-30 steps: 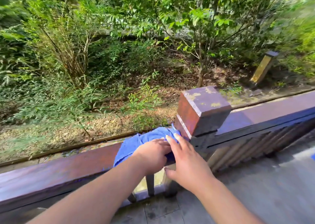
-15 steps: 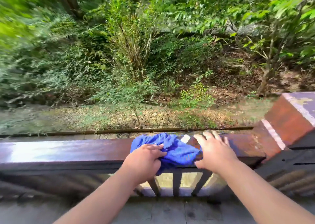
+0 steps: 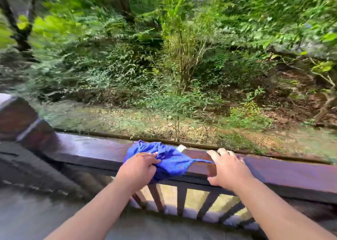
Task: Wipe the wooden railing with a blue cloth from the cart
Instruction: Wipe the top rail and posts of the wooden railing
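Your wooden railing [image 3: 284,174] is a broad, flat-topped, dark reddish-brown rail with a glossy sheen, carried on slim vertical balusters [image 3: 181,201]. The blue cloth [image 3: 169,159] lies crumpled and soft on the rail top, its near fold draped over your side's edge. Your left hand [image 3: 138,168] is closed on the cloth's left part, fingers curled into the fabric. Your right hand [image 3: 228,168] is open, palm flat on bare wood just right of the cloth, fingers over the far edge. A square post [image 3: 21,123] bounds the rail at left; the rail runs bare to the right. Blurred shrubs [image 3: 182,61] stand beyond.
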A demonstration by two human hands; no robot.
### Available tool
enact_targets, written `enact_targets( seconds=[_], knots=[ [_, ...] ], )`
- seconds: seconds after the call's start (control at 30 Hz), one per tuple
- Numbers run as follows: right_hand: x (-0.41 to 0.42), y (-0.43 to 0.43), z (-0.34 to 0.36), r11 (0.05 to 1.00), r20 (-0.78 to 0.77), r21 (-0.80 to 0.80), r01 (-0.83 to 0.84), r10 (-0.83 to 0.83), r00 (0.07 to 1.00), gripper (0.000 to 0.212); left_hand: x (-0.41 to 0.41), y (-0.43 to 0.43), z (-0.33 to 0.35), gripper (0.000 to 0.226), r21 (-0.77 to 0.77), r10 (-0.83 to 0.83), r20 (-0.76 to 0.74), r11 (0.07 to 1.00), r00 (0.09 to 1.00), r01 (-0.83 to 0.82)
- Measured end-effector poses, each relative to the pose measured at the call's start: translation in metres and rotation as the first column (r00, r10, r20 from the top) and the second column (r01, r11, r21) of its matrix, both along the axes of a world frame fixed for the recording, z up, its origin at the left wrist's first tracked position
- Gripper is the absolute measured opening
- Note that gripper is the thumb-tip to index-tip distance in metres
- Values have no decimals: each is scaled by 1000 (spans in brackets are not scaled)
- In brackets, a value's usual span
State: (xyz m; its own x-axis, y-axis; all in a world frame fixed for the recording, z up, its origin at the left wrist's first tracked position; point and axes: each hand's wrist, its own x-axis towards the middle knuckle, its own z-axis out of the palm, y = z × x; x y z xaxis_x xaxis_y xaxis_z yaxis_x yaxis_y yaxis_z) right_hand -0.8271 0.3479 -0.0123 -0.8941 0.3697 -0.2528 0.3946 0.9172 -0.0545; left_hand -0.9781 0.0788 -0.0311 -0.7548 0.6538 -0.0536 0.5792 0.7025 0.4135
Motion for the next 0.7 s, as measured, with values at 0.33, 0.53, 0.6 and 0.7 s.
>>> enact_targets(
  seconds=[0.33, 0.53, 0.6, 0.7],
  knots=[
    [-67, -97, -4, 995, -47, -47, -84, 82, 996, 101, -84, -132, -6, 36, 21, 208, -9, 978, 978, -208],
    [-106, -116, -3, 986, -42, -55, -155, 153, 987, 102, -112, -170, -6, 33, 20, 348, 1, 937, 937, -348],
    [-117, -120, -3, 981, -21, -72, -182, 181, 983, 105, -122, -186, -3, 36, 9, 400, 22, 916, 916, -400],
    [-134, -129, -7, 966, -14, -97, -240, 240, 971, 108, -140, -209, 0, 36, -11, 492, 31, 871, 870, -492]
  ],
)
